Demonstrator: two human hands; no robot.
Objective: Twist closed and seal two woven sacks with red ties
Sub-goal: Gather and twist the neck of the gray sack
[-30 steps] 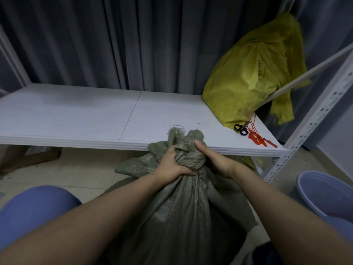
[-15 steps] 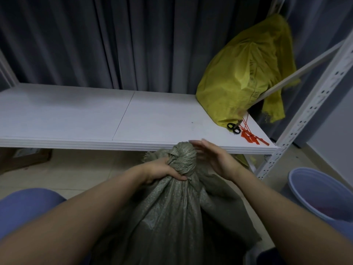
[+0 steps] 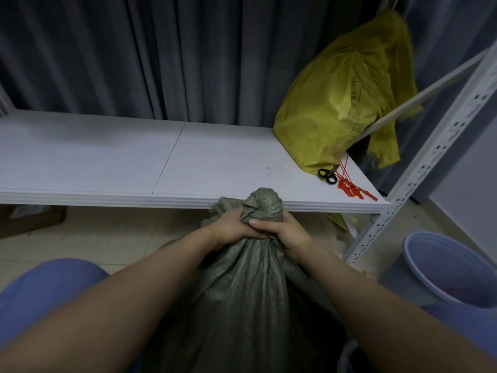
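Two hands: your left hand (image 3: 231, 228) and right hand (image 3: 286, 234) clench the green sack (image 3: 242, 292) neck.
Technique: keep the twist tight.
Red ties (image 3: 352, 188): beside the yellow sack (image 3: 338, 103); reach with one hand.

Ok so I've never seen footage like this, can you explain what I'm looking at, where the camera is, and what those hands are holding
There is no machine here: these are a person's two bare arms. The single picture comes from a wide-angle camera worn on the head, looking forward and down. The left hand and right hand both have a closed grip on the twisted neck of a grey-green woven sack standing in front of them. Beyond is a white shelf. At its right end leans a yellow woven sack, with black-handled scissors and a bunch of red ties beside it. A bluish tub sits on the floor at the right.
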